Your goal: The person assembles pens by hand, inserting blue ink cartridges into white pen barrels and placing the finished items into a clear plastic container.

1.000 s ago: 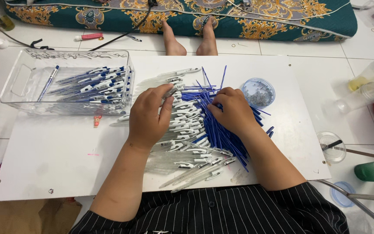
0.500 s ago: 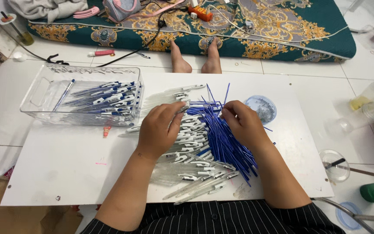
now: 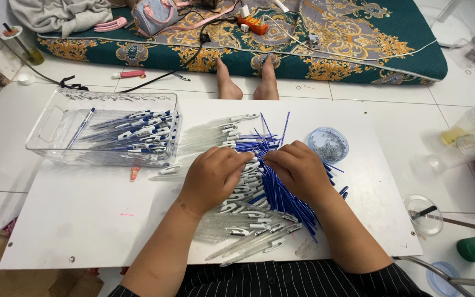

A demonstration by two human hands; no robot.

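Your left hand (image 3: 215, 176) and right hand (image 3: 298, 170) rest knuckles-up, almost touching, on the heap in the middle of the white worktop (image 3: 100, 231). Both are curled with fingertips tucked under, so I cannot tell what they pinch. Beneath them lie clear pen barrels (image 3: 237, 220) and thin blue refills (image 3: 287, 203). A clear tray of finished pens (image 3: 133, 132) sits to the left, a round dish of small metal bits (image 3: 328, 144) to the right.

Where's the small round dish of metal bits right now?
In the head view, the round dish sits on the white board, just beyond the right hand, beside the blue refills.
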